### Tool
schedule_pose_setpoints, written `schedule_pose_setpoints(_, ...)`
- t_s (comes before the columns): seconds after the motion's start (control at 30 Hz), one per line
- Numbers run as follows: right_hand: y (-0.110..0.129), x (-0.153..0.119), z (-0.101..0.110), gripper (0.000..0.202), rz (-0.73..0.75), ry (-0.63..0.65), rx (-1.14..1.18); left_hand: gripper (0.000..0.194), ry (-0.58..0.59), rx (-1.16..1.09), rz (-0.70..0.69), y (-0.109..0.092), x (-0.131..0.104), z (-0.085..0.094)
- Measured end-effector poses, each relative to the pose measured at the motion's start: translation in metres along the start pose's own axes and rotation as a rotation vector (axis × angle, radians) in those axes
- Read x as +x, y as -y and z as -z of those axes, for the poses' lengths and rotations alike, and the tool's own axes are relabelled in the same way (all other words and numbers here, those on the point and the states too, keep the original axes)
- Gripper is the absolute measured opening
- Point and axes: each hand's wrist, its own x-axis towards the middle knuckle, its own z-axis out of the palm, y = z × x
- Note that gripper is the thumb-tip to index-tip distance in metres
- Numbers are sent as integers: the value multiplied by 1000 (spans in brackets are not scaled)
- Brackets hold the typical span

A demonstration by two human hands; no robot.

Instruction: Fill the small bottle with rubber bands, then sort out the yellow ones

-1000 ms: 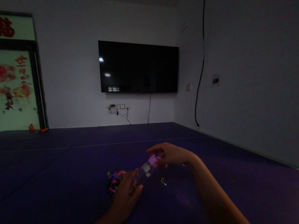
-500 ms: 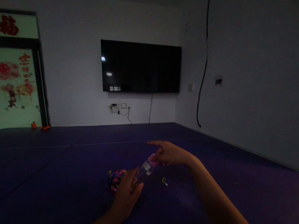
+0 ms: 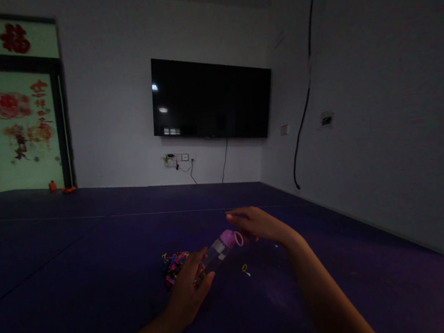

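Observation:
A clear plastic bottle (image 3: 214,253) with a pink cap (image 3: 227,238) and a pink ring on its end lies tilted in my left hand (image 3: 190,289), whose fingers wrap round its lower part. My right hand (image 3: 261,226) hovers just beyond the cap, its fingers apart and nothing seen in them. Beside my left hand sits a heap of colourful small bands (image 3: 173,265), partly covered by the fingers. One yellow band (image 3: 244,267) lies alone on the purple surface, close to a small white piece (image 3: 248,274).
The wide purple surface (image 3: 96,272) reaches to the walls. A black television (image 3: 212,99) hangs on the far wall above sockets with cables (image 3: 177,159). A black cable (image 3: 302,122) runs down the right wall. Orange objects (image 3: 52,186) stand near the glass door (image 3: 20,123).
My right hand has let go of the pink cap and drawn a little to the right, so the cap and its ring now show. My left hand keeps its hold on the bottle.

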Motion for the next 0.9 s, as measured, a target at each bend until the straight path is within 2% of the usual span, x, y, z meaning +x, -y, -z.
schedule_pose_setpoints(0.1,3,-1,-1,67,41,54,43,42,-8,-4,1,-1,1,0)
schedule_pose_setpoints(0.27,6,-1,-2,51,-8,7,9,42,-13,0,-10,-2,2,1)
schedule_pose_setpoints(0.33,5,-1,-1,53,64,9,28,41,-16,6,-9,-2,1,1)
schedule_pose_setpoints(0.43,2,-1,-2,66,192,82,14,40,-25,34,-43,1,0,0)
schedule_pose_setpoints(0.53,1,1,-5,31,173,165,-43,42,-58,112,-104,7,1,-3)
schedule_pose_setpoints(0.6,0,2,-7,19,118,196,-55,44,-121,195,-153,11,2,-4)
schedule_pose_setpoints(0.7,0,4,-10,19,71,192,-25,45,-202,275,-228,14,3,-5)
schedule_pose_setpoints(0.9,-1,7,-12,24,15,130,-16,48,-229,341,-294,10,5,0)
